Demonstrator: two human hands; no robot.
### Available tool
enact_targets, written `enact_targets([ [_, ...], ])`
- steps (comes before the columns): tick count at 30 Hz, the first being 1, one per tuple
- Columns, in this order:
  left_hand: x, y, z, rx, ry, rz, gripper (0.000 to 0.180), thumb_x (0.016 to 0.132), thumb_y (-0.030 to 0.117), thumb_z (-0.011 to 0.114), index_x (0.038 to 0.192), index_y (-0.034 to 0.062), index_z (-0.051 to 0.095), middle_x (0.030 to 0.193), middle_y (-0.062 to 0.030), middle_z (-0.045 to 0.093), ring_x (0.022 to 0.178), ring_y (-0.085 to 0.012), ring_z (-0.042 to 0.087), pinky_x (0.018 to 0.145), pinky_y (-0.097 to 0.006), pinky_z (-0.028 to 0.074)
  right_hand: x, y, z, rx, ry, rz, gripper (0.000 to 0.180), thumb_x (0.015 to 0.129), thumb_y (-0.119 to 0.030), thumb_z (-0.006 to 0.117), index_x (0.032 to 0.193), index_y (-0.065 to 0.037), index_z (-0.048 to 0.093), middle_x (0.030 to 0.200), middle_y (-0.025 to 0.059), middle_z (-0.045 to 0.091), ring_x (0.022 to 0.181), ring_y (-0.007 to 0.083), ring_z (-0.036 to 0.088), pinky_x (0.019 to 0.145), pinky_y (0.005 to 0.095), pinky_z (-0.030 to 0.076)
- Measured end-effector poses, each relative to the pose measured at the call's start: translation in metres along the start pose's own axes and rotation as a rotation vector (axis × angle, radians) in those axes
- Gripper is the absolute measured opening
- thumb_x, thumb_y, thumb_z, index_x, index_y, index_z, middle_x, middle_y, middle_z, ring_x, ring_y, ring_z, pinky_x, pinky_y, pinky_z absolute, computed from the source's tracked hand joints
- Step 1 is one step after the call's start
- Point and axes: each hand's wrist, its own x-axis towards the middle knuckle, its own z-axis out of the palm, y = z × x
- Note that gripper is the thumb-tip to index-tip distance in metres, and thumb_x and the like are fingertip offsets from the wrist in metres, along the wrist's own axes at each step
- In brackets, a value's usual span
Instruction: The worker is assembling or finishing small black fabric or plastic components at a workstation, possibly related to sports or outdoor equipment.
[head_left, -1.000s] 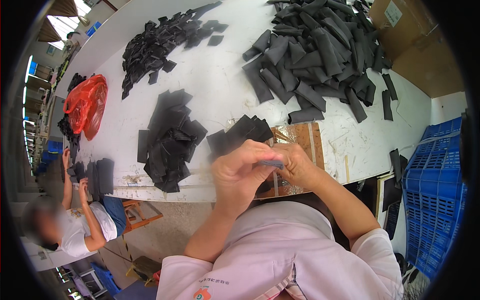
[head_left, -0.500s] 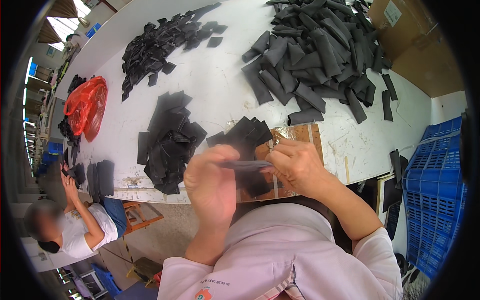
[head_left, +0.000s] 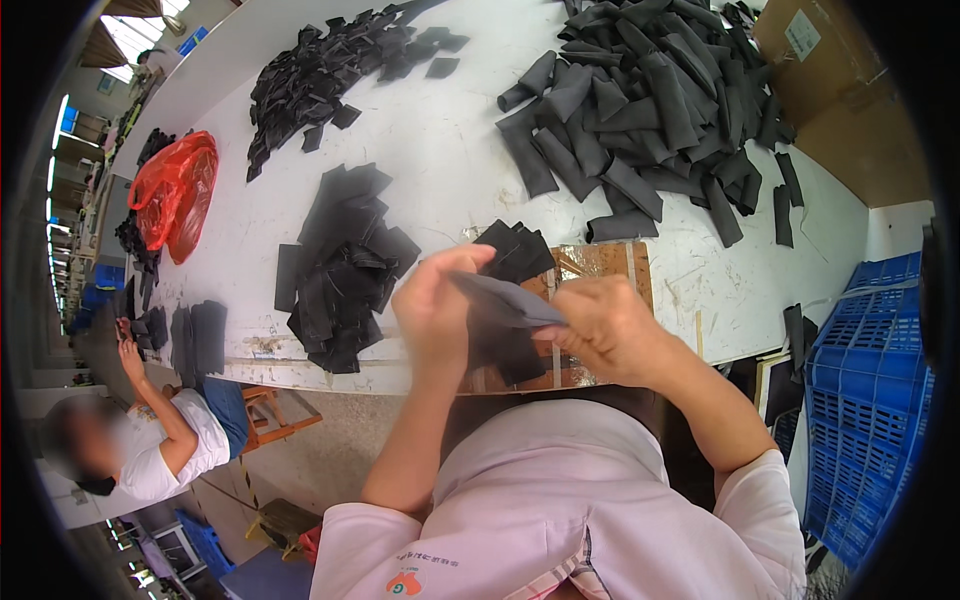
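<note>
A dark grey fabric piece (head_left: 508, 302), folded or tube-like, is stretched between my two hands above the near table edge. My right hand (head_left: 612, 325) grips its right end, thumb below and curled fingers above. At its other end, my left hand (head_left: 432, 300) is blurred by motion; the fabric runs in against its fingers, which seem closed on it. Beneath the hands lies a brown taped board (head_left: 628, 270) with a small stack of black fabric pieces (head_left: 518, 250) on it, partly hidden by my hands. A heap of flat black pieces (head_left: 345, 270) lies left of my left hand.
Rolled dark grey fabric tubes (head_left: 640, 110) are piled at the far right beside a cardboard box (head_left: 835, 100). Small black pieces (head_left: 320, 80) lie far left, near a red plastic bag (head_left: 175, 195). Blue crates (head_left: 865, 390) stand right. A co-worker (head_left: 165, 430) sits at left.
My left hand has shifted slightly up and right, and the fabric piece now tilts and shows more of its broad face. My right hand has moved slightly right. The view has shifted a little.
</note>
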Motion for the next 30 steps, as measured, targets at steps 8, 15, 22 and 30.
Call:
enact_targets([
  [8, 0.051, -0.083, -0.008, 1.009, -0.108, 0.067, 0.018, 0.070, 0.012, 0.066, 0.082, 0.0019, 0.060, 0.080, -0.0139, 0.057, 0.082, -0.0314, 0.051, 0.073, -0.039, 0.042, 0.012, 0.018, -0.016, 0.469, 0.345, 0.599, 0.047, 0.090, -0.042, 0.039, 0.086, 0.002, 0.056, 0.060, 0.0024, 0.050, 0.054, 0.0078, 0.043, 0.050, 0.0209, 0.035],
  [15, 0.055, -0.059, -0.016, 0.465, 0.145, 0.355, 0.009, 0.067, 0.003, 0.065, 0.072, 0.0028, 0.058, 0.074, -0.0121, 0.060, 0.072, -0.0280, 0.055, 0.066, -0.032, 0.043, -0.040, -0.022, 0.024, 0.511, 0.019, 0.714, 0.026, 0.086, -0.022, 0.053, 0.086, 0.003, 0.056, 0.065, 0.0083, 0.055, 0.058, 0.0152, 0.052, 0.054, 0.0258, 0.043],
  [22, 0.030, 0.013, -0.040, 0.037, 0.007, 0.169, 0.012, 0.071, 0.000, 0.067, 0.076, 0.0024, 0.057, 0.071, 0.0008, 0.055, 0.065, -0.0032, 0.049, 0.060, -0.016, 0.040, -0.002, -0.040, 0.073, 0.436, 0.030, 0.630, 0.046, 0.078, -0.021, 0.063, 0.111, 0.006, 0.045, 0.094, 0.0187, 0.056, 0.076, 0.0251, 0.057, 0.065, 0.0297, 0.047],
  [30, 0.001, 0.020, -0.065, -0.268, -0.229, -0.306, 0.011, 0.073, -0.001, 0.064, 0.080, 0.0020, 0.055, 0.071, -0.0010, 0.057, 0.064, -0.0044, 0.052, 0.059, -0.017, 0.042, 0.021, -0.022, 0.107, 1.013, 0.355, 0.733, 0.041, 0.076, -0.016, 0.067, 0.107, 0.003, 0.048, 0.086, 0.0043, 0.056, 0.079, 0.0097, 0.052, 0.073, 0.0228, 0.045],
])
